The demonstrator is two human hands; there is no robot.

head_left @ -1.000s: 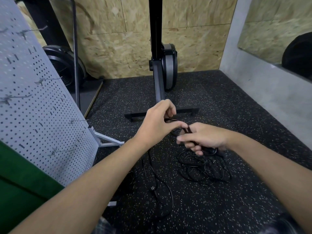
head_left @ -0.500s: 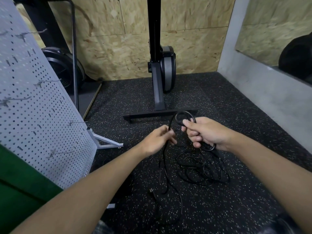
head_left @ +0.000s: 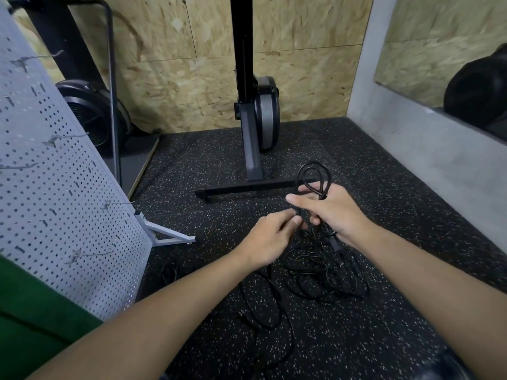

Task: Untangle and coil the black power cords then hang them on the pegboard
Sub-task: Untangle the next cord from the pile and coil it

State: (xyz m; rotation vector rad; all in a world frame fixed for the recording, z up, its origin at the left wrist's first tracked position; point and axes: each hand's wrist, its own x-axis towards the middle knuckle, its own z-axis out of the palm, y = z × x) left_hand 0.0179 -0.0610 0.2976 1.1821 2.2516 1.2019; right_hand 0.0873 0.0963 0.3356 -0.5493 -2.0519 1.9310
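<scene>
Since the earlier frame, the left hand (head_left: pixel 270 237) has moved right and now meets the right hand (head_left: pixel 333 212). The cord (head_left: pixel 328 176) loop above the right hand stands taller than before.

1. Right hand: fingers are curled round the gathered turns of the cord. The loop rises from the top of the fist. The thumb points left. A thicker section of cord leaves the fist at the near side and drops toward the floor (head_left: pixel 397 311).

2. Left hand: thumb and fingertips pinch a strand of the same cord just below the right thumb. The two hands touch at this point.

3. Loose cord: a tangle (head_left: pixel 323 275) lies on the floor directly below the right hand, near the person. A second run of cord (head_left: pixel 274 305) lies left of it, partly under the left forearm, and curves toward the near edge. Whether it joins the tangle cannot be told. A small dark coil (head_left: pixel 168 270) lies on the floor just beside the foot of the pegboard (head_left: pixel 68 201); what it is cannot be told.

4. Pegboard: it stands at the left on a grey foot and leans in the view. Several wire hooks (head_left: pixel 90 255) project from it. No cord hangs on any hook.

5. Surroundings: a black stand (head_left: pixel 248 149) rises at the far centre, its base bar lying across the floor just beyond the hands. A fan (head_left: pixel 87 111) sits at the far left behind the pegboard. A mirror (head_left: pixel 439 45) is mounted at the right.
</scene>
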